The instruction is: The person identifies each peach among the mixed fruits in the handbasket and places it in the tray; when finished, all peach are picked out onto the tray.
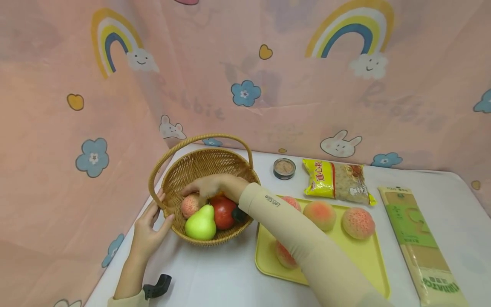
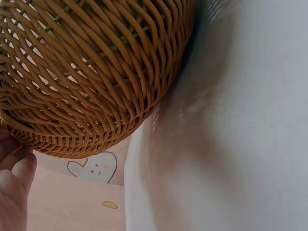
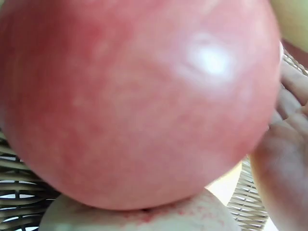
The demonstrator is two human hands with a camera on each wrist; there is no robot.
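A wicker basket (image 1: 207, 164) with an arched handle stands at the left of the table. My left hand (image 1: 147, 232) grips its left rim, thumb on the near side; the left wrist view shows the fingertips at the woven edge. My right hand (image 1: 209, 186) reaches down inside, its fingers curved about a speckled pink peach (image 1: 190, 206). Beside the peach lie a green pear (image 1: 201, 224) and a shiny red apple (image 1: 223, 212). The apple (image 3: 139, 101) fills most of the right wrist view and partly hides that hand. A dark item (image 1: 239, 214) sits by the basket's right wall.
A yellow tray (image 1: 358, 260) with several peaches (image 1: 358, 223) lies to the right, partly under my right forearm. Behind it are a small round tin (image 1: 284, 168) and a yellow pasta bag (image 1: 337, 181). A long green-and-tan packet (image 1: 418, 238) lies at the far right.
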